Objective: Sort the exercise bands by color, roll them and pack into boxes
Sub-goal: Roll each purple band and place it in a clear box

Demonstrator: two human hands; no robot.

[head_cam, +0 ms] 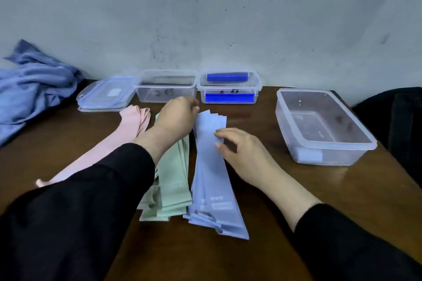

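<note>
Three stacks of flat exercise bands lie side by side on the brown table: pink bands (127, 130) at the left, green bands (174, 182) in the middle, blue bands (212, 173) at the right. My left hand (177, 118) reaches over the far end of the green stack, fingers curled down at the blue stack's top corner; its grip is hidden. My right hand (242, 153) rests on the blue stack's right edge, fingertips touching the top band. Three clear boxes stand behind: an empty one (165, 96), one with dark blue clips (229, 96), and a larger empty one (319, 148) at the right.
Two stacked box lids (105, 96) lie at the back left. A crumpled blue cloth (34, 89) is heaped at the far left edge. A dark object (397, 121) sits off the table's right side. A grey wall closes the back.
</note>
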